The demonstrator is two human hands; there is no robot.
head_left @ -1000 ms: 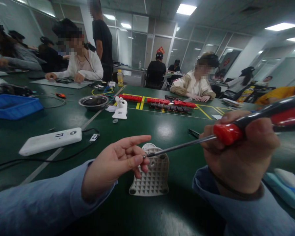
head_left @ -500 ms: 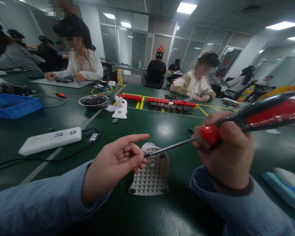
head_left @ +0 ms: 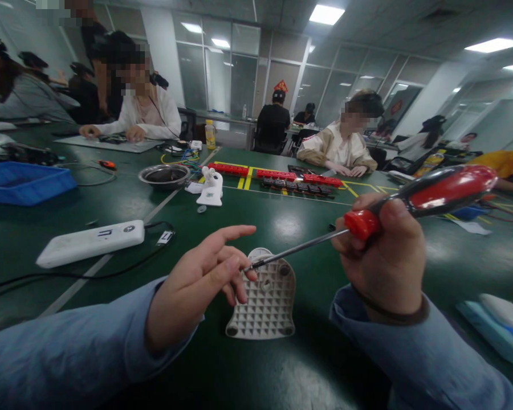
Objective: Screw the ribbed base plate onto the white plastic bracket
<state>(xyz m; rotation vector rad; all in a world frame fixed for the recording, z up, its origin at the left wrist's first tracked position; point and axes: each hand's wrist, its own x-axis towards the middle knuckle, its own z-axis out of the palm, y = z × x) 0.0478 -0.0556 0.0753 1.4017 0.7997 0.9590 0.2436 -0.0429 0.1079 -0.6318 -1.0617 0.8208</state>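
Observation:
My right hand grips a screwdriver by its red and black handle, the thumb and fingers near the red collar. Its metal shaft slopes down to the left, and the dark tip ends at the fingers of my left hand. There the left index finger stretches out while the thumb and other fingers curl loosely together at the tip. Anything small between them is too hidden to make out. Below the tip lies a white plastic base, its gridded underside up, with dark round pads at its corners and a hole near the top.
A white power bank with a black cable lies left, near a blue tray. Farther back are a metal bowl, a white plastic part and red strips. Light-blue packets sit right. Several people sit beyond.
My right hand and the screwdriver have shifted left, and the handle has swung more fully into view. The left thumb has drawn back a little from the tip, and the lower fingers have loosened.

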